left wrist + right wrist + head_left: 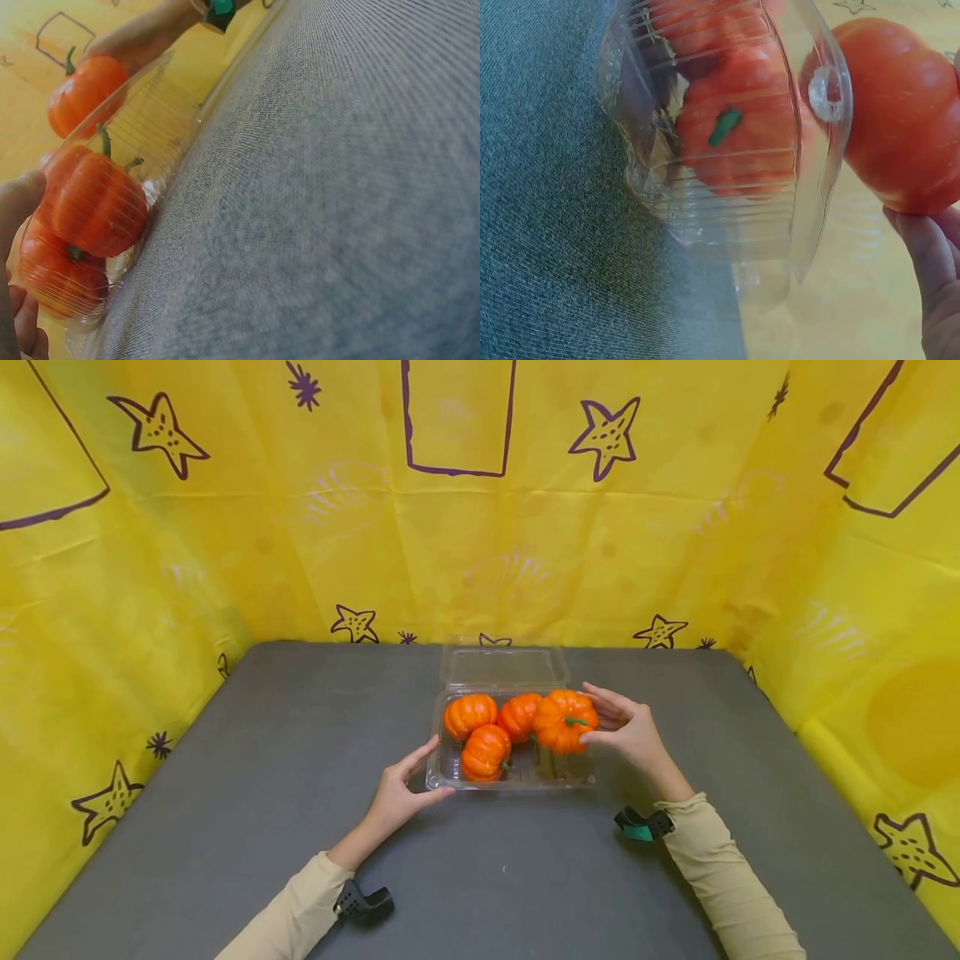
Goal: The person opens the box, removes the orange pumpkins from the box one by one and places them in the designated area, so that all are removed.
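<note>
A clear plastic clamshell container lies with its lid folded back, and three small orange pumpkins sit inside: one at the back left, one at the front left, one at the back middle. My right hand holds another orange pumpkin between thumb and fingers, above the container's right part. In the right wrist view this held pumpkin is above the rim. My left hand touches the container's front left corner, its thumb and fingers extended and spread.
The container stands on a dark grey tabletop. Its clear lid extends toward the back edge. A yellow cloth with starfish drawings surrounds the table at the back and sides. Black bands with camera mounts are on both wrists.
</note>
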Demonstrator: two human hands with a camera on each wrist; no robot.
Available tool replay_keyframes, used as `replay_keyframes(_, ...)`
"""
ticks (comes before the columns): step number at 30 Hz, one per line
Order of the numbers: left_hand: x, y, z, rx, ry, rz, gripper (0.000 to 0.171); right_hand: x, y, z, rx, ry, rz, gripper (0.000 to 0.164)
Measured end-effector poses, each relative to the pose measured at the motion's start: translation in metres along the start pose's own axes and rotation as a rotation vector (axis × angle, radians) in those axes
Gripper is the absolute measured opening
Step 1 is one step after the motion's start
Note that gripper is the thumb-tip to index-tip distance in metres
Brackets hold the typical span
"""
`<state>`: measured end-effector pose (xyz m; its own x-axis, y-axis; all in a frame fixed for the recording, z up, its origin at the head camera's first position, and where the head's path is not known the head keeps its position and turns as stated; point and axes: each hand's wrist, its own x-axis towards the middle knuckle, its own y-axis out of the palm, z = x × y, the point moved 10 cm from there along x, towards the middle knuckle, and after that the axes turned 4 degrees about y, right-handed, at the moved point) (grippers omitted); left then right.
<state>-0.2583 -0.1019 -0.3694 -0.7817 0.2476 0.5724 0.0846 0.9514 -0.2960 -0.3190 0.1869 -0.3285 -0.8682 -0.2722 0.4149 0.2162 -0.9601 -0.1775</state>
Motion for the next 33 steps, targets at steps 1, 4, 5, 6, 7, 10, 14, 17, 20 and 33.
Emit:
replay_keyframes(1,0.001,0.000,-0.001,0.000,0.001,0.001,0.065,0.001,-0.002,-0.002,0.012,-0.007,-0.002,0.061)
replay_keyframes(4,0.001,0.000,-0.002,0.003,0.002,0.003,0.065,0.002,-0.009,-0.005,0.051,-0.012,-0.030,0.058)
replay_keyframes(5,0.001,0.000,-0.002,0.003,0.002,0.004,0.065,0.003,-0.012,-0.006,0.068,-0.010,-0.047,0.055)
replay_keyframes(6,0.001,0.000,-0.002,0.002,0.002,0.004,0.065,0.003,-0.015,-0.006,0.085,-0.007,-0.069,0.053)
replay_keyframes(7,0.001,0.000,-0.002,0.003,0.002,0.003,0.065,0.003,-0.018,-0.007,0.107,0.003,-0.090,0.051)
replay_keyframes(10,0.002,0.000,-0.002,0.003,0.002,0.001,0.065,0.003,-0.029,-0.014,0.197,0.053,-0.160,0.049)
replay_keyframes(14,0.001,0.000,-0.003,0.006,0.011,0.007,0.065,0.001,-0.039,-0.020,0.286,0.108,-0.226,0.047)
replay_keyframes(17,0.000,0.000,-0.002,0.014,0.011,0.006,0.065,0.001,-0.044,-0.019,0.278,0.123,-0.257,0.045)
replay_keyframes(20,0.000,0.000,-0.002,0.020,0.003,0.002,0.065,0.000,-0.050,-0.020,0.263,0.137,-0.293,0.045)
replay_keyframes(33,-0.001,-0.002,-0.006,0.038,0.017,0.000,0.064,-0.005,-0.110,-0.120,0.276,0.232,-0.467,0.046)
